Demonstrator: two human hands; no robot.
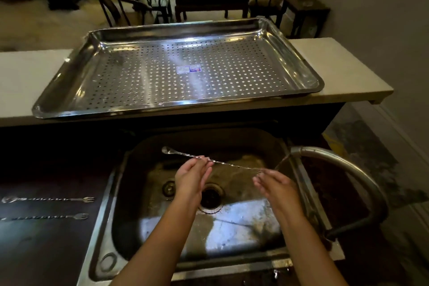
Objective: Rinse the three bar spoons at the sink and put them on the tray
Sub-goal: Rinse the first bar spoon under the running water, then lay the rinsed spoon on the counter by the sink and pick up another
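Both forearms are reaching in from the near edge of the sink (102, 239), hands meeting over the basin just beyond the drain (210, 196); left hand (191, 175) is pinching the twisted stem of a bar spoon (209, 160) between thumb and fingertips, narrow grip, while right hand (276, 184) is cupping its far end with fingers loosely curled, whether it is truly gripping I cannot tell. Spoon's long axis is running left-right across the sink, bowl end sticking out left of the left hand and tilted slightly up, right end sitting under the water coming from the faucet (348, 169) at the sink's right side. Two more bar spoons, upper one (48, 199) and lower one (46, 217), are lying parallel on the dark counter left of the sink, fork ends toward it, likely unrinsed. Tray (69, 102), perforated, is sitting on the pale ledge straight beyond the sink, no spoons on it; left hand is nearer the bowl end, so a lift up and away from the sink looks like what placement needs
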